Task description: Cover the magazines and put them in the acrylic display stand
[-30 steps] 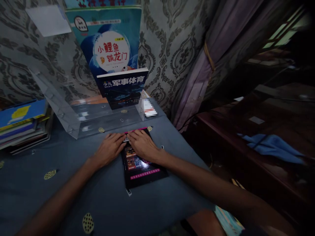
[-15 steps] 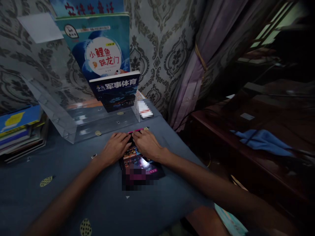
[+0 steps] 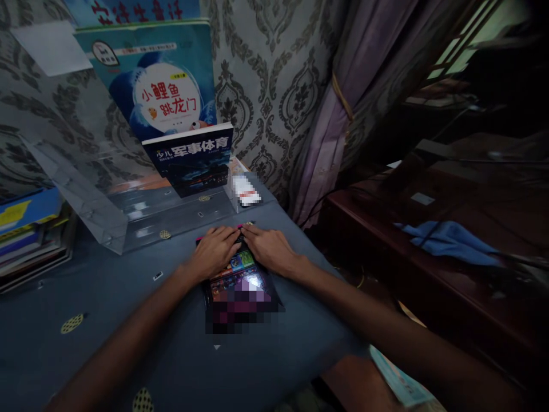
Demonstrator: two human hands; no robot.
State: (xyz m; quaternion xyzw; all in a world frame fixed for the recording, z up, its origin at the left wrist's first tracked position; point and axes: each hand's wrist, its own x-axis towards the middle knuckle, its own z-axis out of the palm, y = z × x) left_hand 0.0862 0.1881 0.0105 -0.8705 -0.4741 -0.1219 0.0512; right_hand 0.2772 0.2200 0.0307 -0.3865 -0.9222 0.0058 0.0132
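A glossy dark book (image 3: 246, 280) with small colourful pictures and a pink top edge lies flat on the cloth-covered table. My left hand (image 3: 217, 249) rests on its upper left part, fingers stretched out flat toward the top edge. On the upper right part lies my right hand (image 3: 272, 249), its fingers extended and pointing left. The two sets of fingertips nearly meet at the middle of the top edge. Both hands hide much of the book's upper end, and its lower part is blurred.
Behind the book, a clear acrylic stand (image 3: 115, 232) holds a navy book (image 3: 193, 166) and a teal book (image 3: 171, 57). At left is a stack of books (image 3: 36, 234). A blue cloth (image 3: 450, 243) lies on the dark red furniture (image 3: 364, 229) at right.
My hands have spread slightly apart along the book's top edge, uncovering more of its pictures. The whole view has shifted a little, so the stand and books appear farther left.
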